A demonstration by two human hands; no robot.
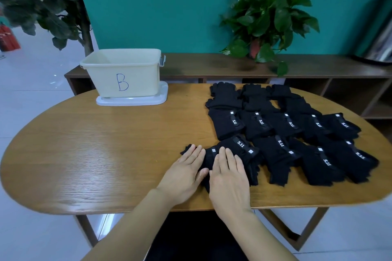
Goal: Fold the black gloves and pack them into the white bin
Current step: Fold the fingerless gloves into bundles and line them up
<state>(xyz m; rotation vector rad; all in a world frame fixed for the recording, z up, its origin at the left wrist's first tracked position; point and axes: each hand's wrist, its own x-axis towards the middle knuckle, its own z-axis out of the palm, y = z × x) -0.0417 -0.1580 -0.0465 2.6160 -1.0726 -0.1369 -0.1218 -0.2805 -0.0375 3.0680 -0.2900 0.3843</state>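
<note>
Teal wall and a potted plant (268, 21) back a wooden table (106, 154). Near its front edge, the left hand (184, 178) and right hand (229, 180) press flat, fingers straight and gripping nothing, on a black glove (231, 148). Other gloves (297, 133) cover the right side. Folding seems underway; next, doubling it over, then carrying it to the white bin (123, 72) at the back-left edge.

Gloves (275, 131) — matt knit cloth, seemingly; bin (123, 74) smooth plastic; table (84, 154) glossy wood.
</note>
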